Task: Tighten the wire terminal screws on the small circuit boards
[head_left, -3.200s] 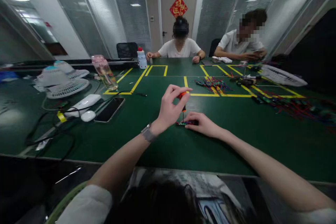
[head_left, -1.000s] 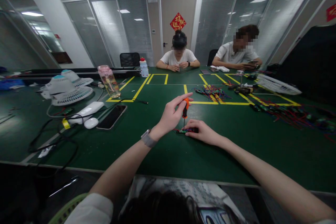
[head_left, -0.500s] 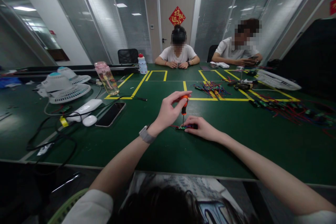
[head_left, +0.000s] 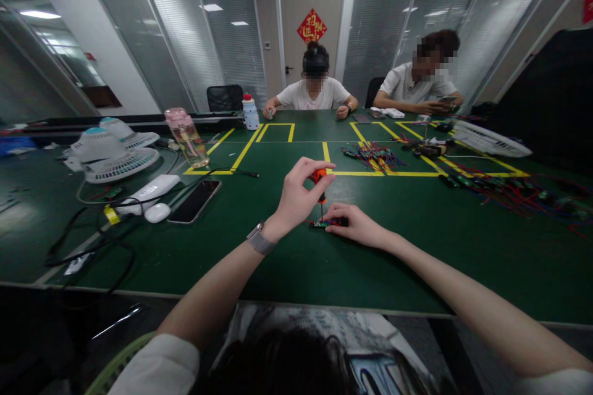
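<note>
My left hand [head_left: 301,191], with a watch on its wrist, is curled round the orange and black handle of a screwdriver [head_left: 322,196]. The tool stands upright, and its thin shaft meets a small green circuit board [head_left: 317,224] lying on the table. Thumb and forefinger bend round the handle's top, with a gap between their tips. Low on the table, my right hand [head_left: 353,224] pinches the board's right end, where a black part and coloured wires show between the fingers. The screw under the tip is too small to make out.
Wired boards lie in a heap [head_left: 374,157] beyond my hands and in a longer pile [head_left: 519,194] at right. Left are a phone [head_left: 194,202], a white mouse [head_left: 157,213], cables, fans [head_left: 115,154] and a bottle [head_left: 188,139]. Two people [head_left: 315,91] sit across the green table [head_left: 278,271].
My left thumb and forefinger have shifted on the handle, their tips now further apart. The right hand keeps its place on the board. Opposite, a person's hands have moved apart.
</note>
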Available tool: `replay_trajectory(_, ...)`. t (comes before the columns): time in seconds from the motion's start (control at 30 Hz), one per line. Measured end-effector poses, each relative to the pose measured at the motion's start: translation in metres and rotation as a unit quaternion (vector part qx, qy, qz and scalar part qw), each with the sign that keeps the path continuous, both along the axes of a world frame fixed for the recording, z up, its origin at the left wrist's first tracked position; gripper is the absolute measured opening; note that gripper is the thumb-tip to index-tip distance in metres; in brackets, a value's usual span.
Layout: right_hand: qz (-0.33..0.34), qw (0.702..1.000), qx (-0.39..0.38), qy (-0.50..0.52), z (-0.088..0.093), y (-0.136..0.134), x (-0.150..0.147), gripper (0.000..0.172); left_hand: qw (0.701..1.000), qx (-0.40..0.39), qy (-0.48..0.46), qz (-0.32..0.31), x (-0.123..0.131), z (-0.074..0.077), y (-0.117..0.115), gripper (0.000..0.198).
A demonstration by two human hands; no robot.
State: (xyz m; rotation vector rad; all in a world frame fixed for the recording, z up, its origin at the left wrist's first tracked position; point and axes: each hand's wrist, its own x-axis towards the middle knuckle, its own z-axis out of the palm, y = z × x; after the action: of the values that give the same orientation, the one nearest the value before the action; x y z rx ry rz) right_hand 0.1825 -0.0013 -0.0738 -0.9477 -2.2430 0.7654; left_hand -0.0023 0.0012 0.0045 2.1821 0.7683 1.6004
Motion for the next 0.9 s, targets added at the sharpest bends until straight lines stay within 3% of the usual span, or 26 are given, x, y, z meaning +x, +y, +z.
replay_trajectory(0.07,0.000,1.000,0.001,-0.002,0.0003,-0.0002,-0.0002,0.020,0.999,0.025,0.030,0.016,-0.0007,-0.0003,-0.0002,0.020)
replay_trajectory(0.2,0.002,1.000,-0.001,-0.006,0.0006,-0.0002,-0.0006,0.020,0.999,0.009,0.035,-0.039,-0.0003,-0.0021,0.0003,0.034)
replay_trajectory(0.43,0.004,1.000,0.004,-0.004,0.0000,0.0003,-0.0005,0.019,1.000,0.009,0.014,-0.018,-0.0014,0.0032,-0.0026,0.015)
replay_trajectory(0.67,0.004,1.000,0.001,-0.008,0.0028,-0.0010,-0.0005,0.021,0.989,-0.083,-0.034,-0.117,0.0006,-0.0009,-0.0002,0.033)
replay_trajectory(0.83,0.004,1.000,0.004,-0.011,0.0009,0.0002,0.0002,0.021,0.998,-0.046,-0.031,-0.043,0.0013,-0.0010,0.0014,0.018)
replay_trajectory(0.9,0.007,1.000,0.005,-0.010,0.0003,0.0007,0.0004,0.021,0.998,-0.045,-0.022,-0.044,0.0003,-0.0004,0.0013,0.019)
